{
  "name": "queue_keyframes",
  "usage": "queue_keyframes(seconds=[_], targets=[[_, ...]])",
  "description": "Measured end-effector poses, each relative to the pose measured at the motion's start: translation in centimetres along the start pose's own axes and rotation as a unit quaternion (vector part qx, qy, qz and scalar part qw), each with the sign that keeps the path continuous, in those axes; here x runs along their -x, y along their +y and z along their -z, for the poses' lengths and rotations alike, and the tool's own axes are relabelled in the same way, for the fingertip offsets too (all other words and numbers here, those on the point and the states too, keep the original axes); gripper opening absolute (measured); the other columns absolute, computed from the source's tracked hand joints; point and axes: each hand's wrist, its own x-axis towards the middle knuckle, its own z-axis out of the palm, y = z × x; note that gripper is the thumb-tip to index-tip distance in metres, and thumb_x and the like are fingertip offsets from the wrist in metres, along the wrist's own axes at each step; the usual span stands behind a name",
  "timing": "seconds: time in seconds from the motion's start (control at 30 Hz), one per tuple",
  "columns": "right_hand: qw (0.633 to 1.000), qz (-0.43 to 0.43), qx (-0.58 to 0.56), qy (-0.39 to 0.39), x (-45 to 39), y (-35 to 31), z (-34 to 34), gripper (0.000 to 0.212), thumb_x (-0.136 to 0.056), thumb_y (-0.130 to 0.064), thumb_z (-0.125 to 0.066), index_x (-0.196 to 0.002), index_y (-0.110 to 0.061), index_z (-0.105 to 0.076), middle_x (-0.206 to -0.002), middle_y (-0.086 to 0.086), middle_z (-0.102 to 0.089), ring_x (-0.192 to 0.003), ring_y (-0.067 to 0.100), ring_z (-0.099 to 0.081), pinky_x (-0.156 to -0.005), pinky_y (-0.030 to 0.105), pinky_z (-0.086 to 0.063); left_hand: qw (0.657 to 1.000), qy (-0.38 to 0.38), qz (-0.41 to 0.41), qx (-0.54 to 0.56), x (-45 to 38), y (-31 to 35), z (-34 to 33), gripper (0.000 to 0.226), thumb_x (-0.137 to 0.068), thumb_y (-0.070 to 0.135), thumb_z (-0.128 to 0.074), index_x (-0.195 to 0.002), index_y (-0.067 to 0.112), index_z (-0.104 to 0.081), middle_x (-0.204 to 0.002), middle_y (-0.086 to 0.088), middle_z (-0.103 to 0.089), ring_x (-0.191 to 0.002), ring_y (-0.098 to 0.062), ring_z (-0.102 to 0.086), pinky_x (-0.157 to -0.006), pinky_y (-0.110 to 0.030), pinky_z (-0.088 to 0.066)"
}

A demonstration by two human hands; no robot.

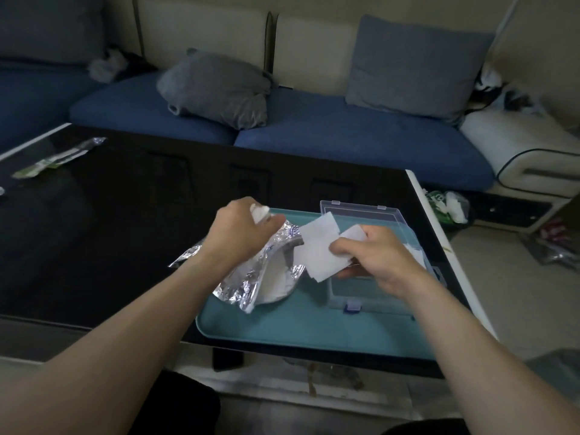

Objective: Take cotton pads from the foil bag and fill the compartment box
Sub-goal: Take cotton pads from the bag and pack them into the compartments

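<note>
A crinkled silver foil bag [251, 277] lies open at the left end of a teal tray [298, 331], with white pads visible inside its mouth. My left hand [238, 233] grips the bag's upper edge. My right hand [383, 255] pinches several square white cotton pads [317, 246] just right of the bag, above the clear compartment box [354, 290]. The box sits on the tray with its lid [361, 211] standing open behind it. My right hand hides most of the box's compartments.
The tray rests near the right end of a black glossy table [110, 233], whose white edge [445, 246] runs down the right. A green and silver wrapper [59, 158] lies far left. A blue sofa with grey cushions [219, 89] stands behind. Bags litter the floor [448, 205] at right.
</note>
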Motion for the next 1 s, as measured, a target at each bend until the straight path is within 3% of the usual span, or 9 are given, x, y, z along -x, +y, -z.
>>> queue_keyframes(seconds=[0.1,0.2,0.3,0.43,0.57,0.67,0.8,0.9,1.0], targets=[[0.998,0.040,-0.037,-0.032,0.6,-0.5,2.0,0.014,-0.084,0.002,-0.072,-0.083,-0.007,-0.062,-0.077,0.006,-0.073,-0.073,0.020,-0.074,-0.061,0.039,-0.060,0.986,-0.041,0.006,0.163,0.9,1.8,-0.3,0.039,-0.088,0.048,-0.067,-0.088,0.009,-0.068,-0.076,-0.006,-0.072,-0.060,-0.012,-0.064,-0.056,-0.025,-0.047],[0.994,0.071,-0.063,-0.057,1.0,-0.8,3.0,0.018,-0.082,0.003,-0.074,-0.083,-0.008,-0.060,-0.077,0.005,-0.072,-0.074,0.021,-0.073,-0.061,0.041,-0.059,0.943,-0.152,0.039,0.293,2.1,3.3,-1.2,0.053,-0.087,0.048,-0.068,-0.092,-0.005,-0.068,-0.076,-0.012,-0.070,-0.065,-0.024,-0.058,-0.057,-0.031,-0.046],[0.991,0.081,-0.057,-0.088,1.4,-0.7,3.4,0.020,-0.079,-0.001,-0.077,-0.095,-0.001,-0.065,-0.087,0.010,-0.076,-0.079,0.024,-0.075,-0.056,0.033,-0.059,0.909,-0.187,0.036,0.372,2.5,3.9,-2.6,0.042,-0.083,0.032,-0.076,-0.102,-0.005,-0.069,-0.090,-0.021,-0.071,-0.076,-0.028,-0.063,-0.067,-0.035,-0.049],[0.994,0.084,-0.035,-0.063,1.5,-0.2,3.8,0.029,-0.078,0.000,-0.080,-0.103,0.007,-0.067,-0.090,0.012,-0.078,-0.080,0.026,-0.076,-0.055,0.031,-0.060,0.910,-0.134,0.058,0.388,2.5,4.6,-4.1,0.010,-0.087,0.007,-0.072,-0.094,0.003,-0.068,-0.082,-0.009,-0.073,-0.073,-0.020,-0.068,-0.059,-0.027,-0.055],[0.997,0.073,-0.033,0.010,0.8,0.3,4.9,0.033,-0.073,-0.001,-0.086,-0.102,-0.001,-0.070,-0.097,0.012,-0.077,-0.089,0.030,-0.075,-0.066,0.042,-0.062,0.899,-0.093,0.097,0.417,2.2,5.2,-4.7,0.018,-0.091,0.006,-0.066,-0.103,-0.007,-0.064,-0.080,-0.013,-0.071,-0.061,-0.018,-0.065,-0.048,-0.026,-0.049],[0.993,0.082,-0.078,0.020,1.0,0.0,5.9,0.022,-0.075,-0.003,-0.084,-0.094,-0.005,-0.072,-0.090,0.010,-0.076,-0.081,0.024,-0.074,-0.060,0.033,-0.059,0.903,-0.059,0.110,0.411,1.8,4.9,-4.9,0.021,-0.092,0.006,-0.066,-0.106,-0.010,-0.063,-0.071,-0.012,-0.068,-0.047,-0.013,-0.059,-0.043,-0.023,-0.045],[0.988,0.124,-0.089,0.012,1.6,-0.4,5.5,0.014,-0.080,-0.008,-0.081,-0.090,-0.008,-0.072,-0.080,0.004,-0.075,-0.070,0.015,-0.071,-0.056,0.027,-0.056,0.908,-0.137,0.068,0.389,2.3,4.9,-5.6,0.026,-0.084,0.006,-0.074,-0.103,-0.010,-0.067,-0.064,-0.011,-0.065,-0.047,-0.014,-0.057,-0.044,-0.023,-0.043],[0.989,0.131,-0.036,0.065,1.1,0.0,4.7,0.019,-0.080,-0.013,-0.084,-0.095,-0.010,-0.073,-0.087,0.006,-0.076,-0.079,0.019,-0.074,-0.061,0.032,-0.058,0.901,-0.187,0.034,0.390,2.5,4.9,-6.1,0.040,-0.070,0.017,-0.078,-0.099,-0.008,-0.066,-0.068,-0.014,-0.064,-0.054,-0.018,-0.059,-0.049,-0.025,-0.045],[0.989,0.112,-0.050,0.077,0.8,0.2,4.3,0.022,-0.080,-0.013,-0.084,-0.099,-0.010,-0.073,-0.095,0.009,-0.077,-0.089,0.025,-0.075,-0.073,0.039,-0.062,0.889,-0.207,0.020,0.408,2.6,4.9,-6.2,0.040,-0.072,0.018,-0.075,-0.099,-0.010,-0.064,-0.070,-0.016,-0.062,-0.057,-0.020,-0.058,-0.050,-0.026,-0.045]])
